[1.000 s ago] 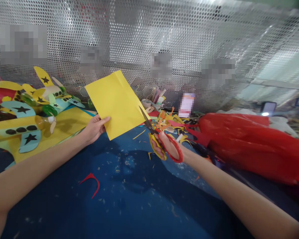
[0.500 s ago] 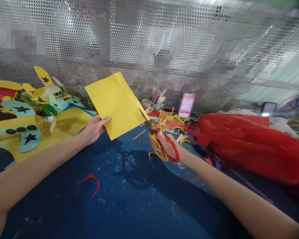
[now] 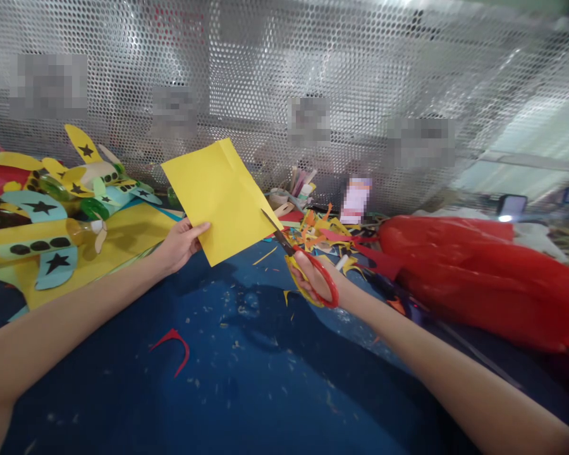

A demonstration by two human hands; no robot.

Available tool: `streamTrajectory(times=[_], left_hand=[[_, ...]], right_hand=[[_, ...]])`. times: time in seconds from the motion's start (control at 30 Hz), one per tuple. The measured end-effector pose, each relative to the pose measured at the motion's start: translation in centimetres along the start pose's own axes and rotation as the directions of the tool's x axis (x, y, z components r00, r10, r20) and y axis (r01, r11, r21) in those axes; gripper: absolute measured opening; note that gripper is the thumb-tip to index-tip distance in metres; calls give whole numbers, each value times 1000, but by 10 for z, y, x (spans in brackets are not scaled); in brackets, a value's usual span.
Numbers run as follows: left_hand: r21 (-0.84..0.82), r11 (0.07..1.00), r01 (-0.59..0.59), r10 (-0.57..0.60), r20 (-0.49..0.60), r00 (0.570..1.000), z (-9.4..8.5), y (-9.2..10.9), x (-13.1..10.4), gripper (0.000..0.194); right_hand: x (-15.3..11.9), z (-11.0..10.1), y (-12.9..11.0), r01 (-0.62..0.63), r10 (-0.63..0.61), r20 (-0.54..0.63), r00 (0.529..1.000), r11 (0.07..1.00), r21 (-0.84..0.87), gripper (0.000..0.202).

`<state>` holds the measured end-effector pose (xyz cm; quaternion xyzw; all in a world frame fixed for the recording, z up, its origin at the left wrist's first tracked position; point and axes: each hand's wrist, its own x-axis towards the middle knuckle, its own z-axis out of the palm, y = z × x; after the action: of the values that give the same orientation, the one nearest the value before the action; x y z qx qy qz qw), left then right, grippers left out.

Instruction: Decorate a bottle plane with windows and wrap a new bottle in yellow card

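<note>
A sheet of yellow paper (image 3: 218, 196) is held up above the table, tilted, with a crease near its upper right edge. My left hand (image 3: 183, 243) pinches its lower left edge, thumb on top. In my right hand (image 3: 308, 272) is a pair of scissors (image 3: 323, 278) with one red and one yellow handle loop. The dark blades lie at the sheet's right corner, one of them showing over the paper. The fingers of my right hand are wrapped through the loops and partly hidden by them.
Bottle airplanes with paper wings (image 3: 40, 243) crowd the left side on yellow sheets. Paper scraps (image 3: 313, 230) pile up behind the scissors, near a lit phone (image 3: 355, 201). A red plastic bag (image 3: 474, 278) lies at right. A red offcut (image 3: 175, 344) rests on the blue table (image 3: 218, 404).
The scissors have shifted slightly left along the paper's right corner, and their handles look closer together. My left hand and the sheet have hardly moved.
</note>
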<state>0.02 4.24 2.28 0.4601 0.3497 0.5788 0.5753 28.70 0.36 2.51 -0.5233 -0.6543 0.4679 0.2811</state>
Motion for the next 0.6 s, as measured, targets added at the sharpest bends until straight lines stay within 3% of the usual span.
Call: streamTrajectory(times=[0.07,0.33,0.6], left_hand=[[-1,1000,-3,3,1,1000,0,-1,0,26],[15,1000,10,-11,24,1000,3,-3,-2,29],[46,998,43,-47,79,996,10,-4,-9,26]], right_hand=[[-1,-1,-3,-37,37,-13,999,999,-32,62],[-10,-10,-16,-9,-3,152,988,997,83,67],[-4,-16,-1,-3,-15,199,980,996,91,69]])
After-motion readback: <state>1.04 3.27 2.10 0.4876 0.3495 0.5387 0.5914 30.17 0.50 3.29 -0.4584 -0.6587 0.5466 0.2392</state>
